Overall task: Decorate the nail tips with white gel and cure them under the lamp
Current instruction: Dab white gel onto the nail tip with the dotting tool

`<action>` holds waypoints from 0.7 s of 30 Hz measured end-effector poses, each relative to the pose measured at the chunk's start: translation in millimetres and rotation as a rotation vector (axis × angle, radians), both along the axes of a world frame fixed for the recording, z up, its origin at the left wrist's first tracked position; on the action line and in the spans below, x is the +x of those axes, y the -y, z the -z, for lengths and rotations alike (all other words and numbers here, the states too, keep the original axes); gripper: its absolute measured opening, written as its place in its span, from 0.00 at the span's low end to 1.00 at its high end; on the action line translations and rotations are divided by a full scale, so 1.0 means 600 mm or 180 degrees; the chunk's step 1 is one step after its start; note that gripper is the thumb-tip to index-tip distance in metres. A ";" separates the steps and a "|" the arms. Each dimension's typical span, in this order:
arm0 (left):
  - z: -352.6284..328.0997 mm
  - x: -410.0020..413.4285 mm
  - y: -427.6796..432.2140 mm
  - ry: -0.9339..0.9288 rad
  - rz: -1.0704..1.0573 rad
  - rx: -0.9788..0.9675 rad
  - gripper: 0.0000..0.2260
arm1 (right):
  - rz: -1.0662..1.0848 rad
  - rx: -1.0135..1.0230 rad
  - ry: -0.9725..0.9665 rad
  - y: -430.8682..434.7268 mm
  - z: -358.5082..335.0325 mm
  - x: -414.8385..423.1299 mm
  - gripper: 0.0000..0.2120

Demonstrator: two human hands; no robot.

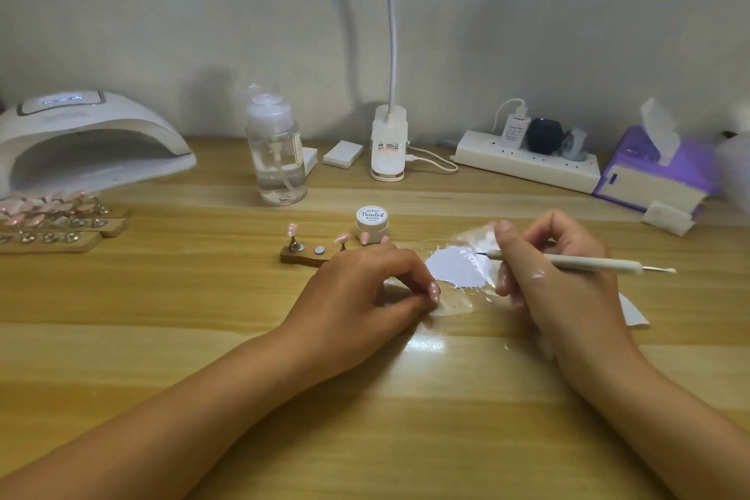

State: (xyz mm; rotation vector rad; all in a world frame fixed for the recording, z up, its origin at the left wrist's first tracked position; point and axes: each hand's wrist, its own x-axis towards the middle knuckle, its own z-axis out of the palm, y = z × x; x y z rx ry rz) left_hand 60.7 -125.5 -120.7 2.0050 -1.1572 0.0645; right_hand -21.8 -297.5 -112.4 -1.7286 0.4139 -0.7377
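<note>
Head view: wooden table (195,341) against a pale wall, both forearms reaching in from the near edge.
Right hand (568,288): fingers pinch a slim nail art pen (588,263) near its front end; there is a white smear on the back of the hand.
Pen tip: fine dark point touching, or just over, the right edge of the white gel patch (458,268).
White gel patch: spread on a clear film (450,306) lying flat between the two hands.
Left hand (365,288): fingers curled, thumb and forefinger meeting at the film's left edge; cannot tell whether they nip it.
Gel jar (372,221): small, white, lid on, just behind the left hand.
Nail tip holder (308,256): wooden bar left of the jar, carrying two pink nail tips (291,230) on small stands.
Curing lamp (81,142): far left, display lit, opening facing the person.
Other holders (57,221): three wooden bars of pink tips in front of the curing lamp.
Rear row: clear pump bottle (278,150), clip lamp base (388,142), power strip (527,164), purple tissue pack (657,170).
</note>
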 end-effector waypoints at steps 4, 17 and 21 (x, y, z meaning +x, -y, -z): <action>0.000 0.001 -0.001 0.0062 -0.0011 0.0025 0.01 | -0.0128 -0.0058 0.0422 -0.032 -0.009 -0.009 0.16; 0.001 0.001 -0.003 0.0052 -0.0011 -0.0004 0.03 | -0.0477 0.0395 -0.0320 -0.038 0.002 -0.009 0.15; 0.000 0.003 -0.002 0.0026 0.0006 0.0013 0.03 | -0.0520 0.0208 -0.0473 -0.039 0.003 -0.008 0.08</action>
